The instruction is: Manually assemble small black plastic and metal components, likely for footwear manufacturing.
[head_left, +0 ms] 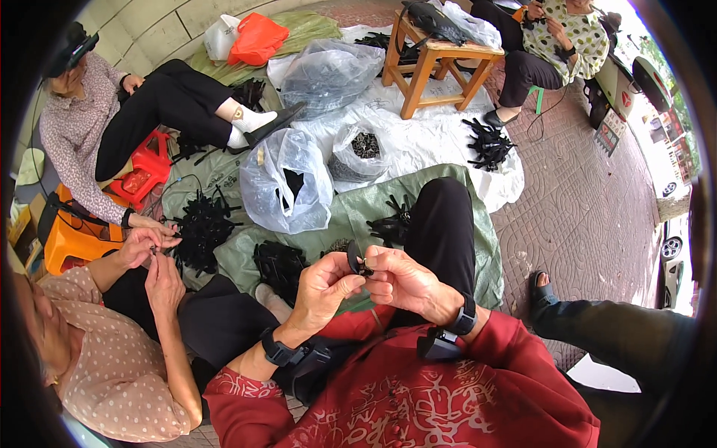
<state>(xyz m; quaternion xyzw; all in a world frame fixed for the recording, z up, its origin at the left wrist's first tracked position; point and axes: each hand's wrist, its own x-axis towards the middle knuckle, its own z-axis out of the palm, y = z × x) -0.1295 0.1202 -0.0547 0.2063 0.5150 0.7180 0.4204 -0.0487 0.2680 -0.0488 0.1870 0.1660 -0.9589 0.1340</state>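
Over the near edge of the green sheet (484, 250), a small black strap (353, 256) is pinched by left hand (326, 290) and right hand (405, 281), seemingly being fitted, so steady alignment seems called for.

The strap (352, 256) is black, small and curved, its bend standing roughly upright at the fingertips of the left hand (326, 289). A tiny, pale, shiny fitting (362, 263) sits right beside it, between that hand and the right hand (403, 280). Fingers cover much of both; whether the fitting is fastened to the strap cannot be told.
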